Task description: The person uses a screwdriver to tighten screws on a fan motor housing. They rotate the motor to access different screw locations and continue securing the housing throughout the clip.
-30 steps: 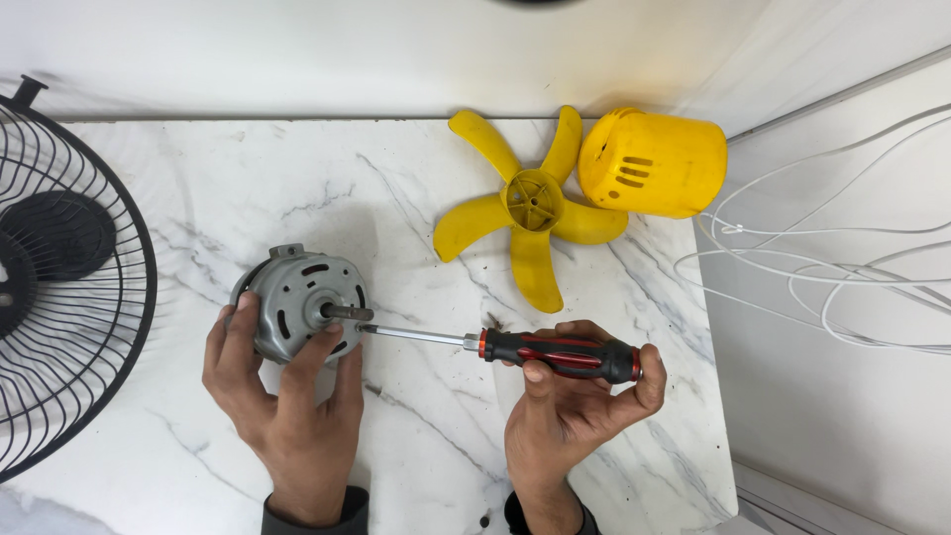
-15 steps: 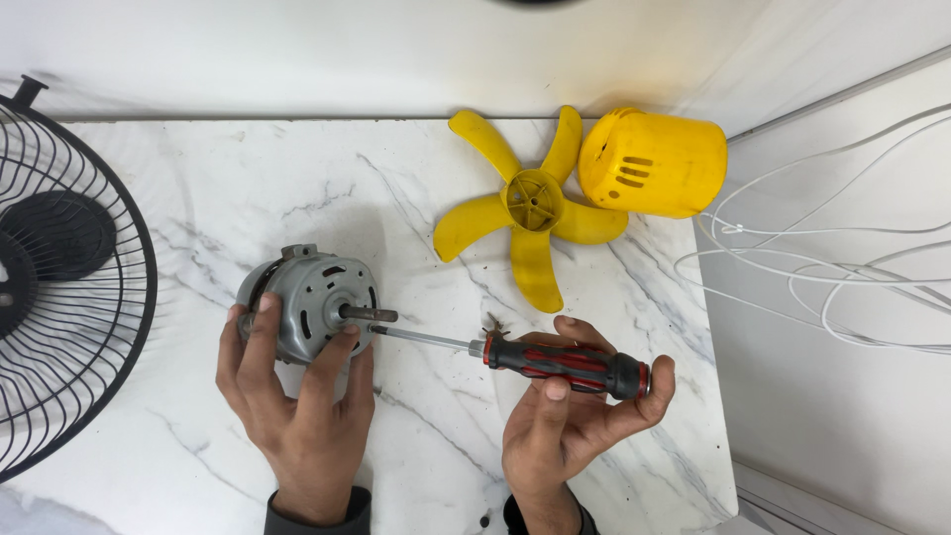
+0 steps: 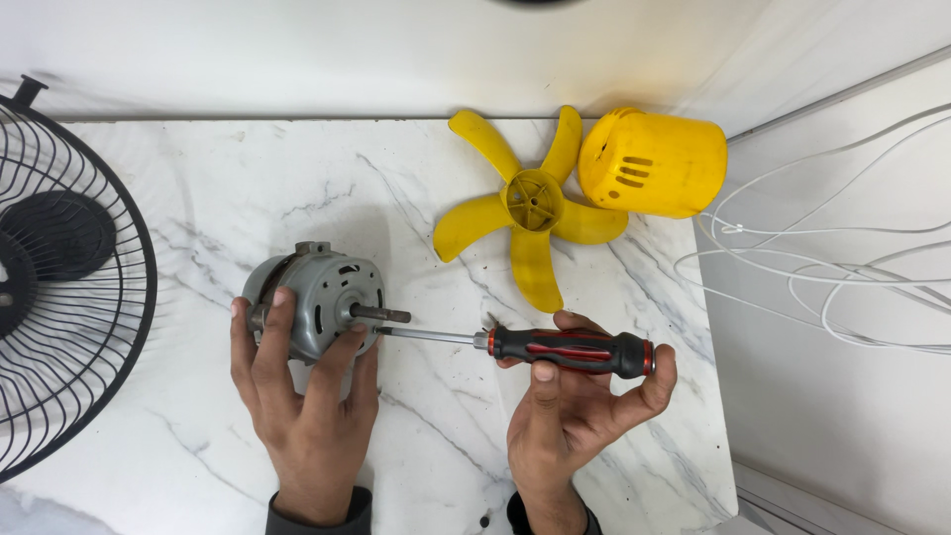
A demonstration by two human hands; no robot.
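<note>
Left hand (image 3: 302,406) wraps its fingers around the grey motor (image 3: 317,302) near the tabletop's (image 3: 198,188) left edge; right hand (image 3: 575,401) grips the screwdriver (image 3: 565,349), tip at the motor's face.

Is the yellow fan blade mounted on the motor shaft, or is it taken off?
Taken off. The yellow fan blade lies flat on the marble table, apart from the grey motor, whose shaft is bare.

The motor (image 3: 319,305) is a grey metal drum lying on its side left of the table's (image 3: 198,188) middle, its shaft pointing right. The screwdriver (image 3: 535,347), with a black and red handle, lies level nearer the front edge, its tip at the motor's face.
</note>
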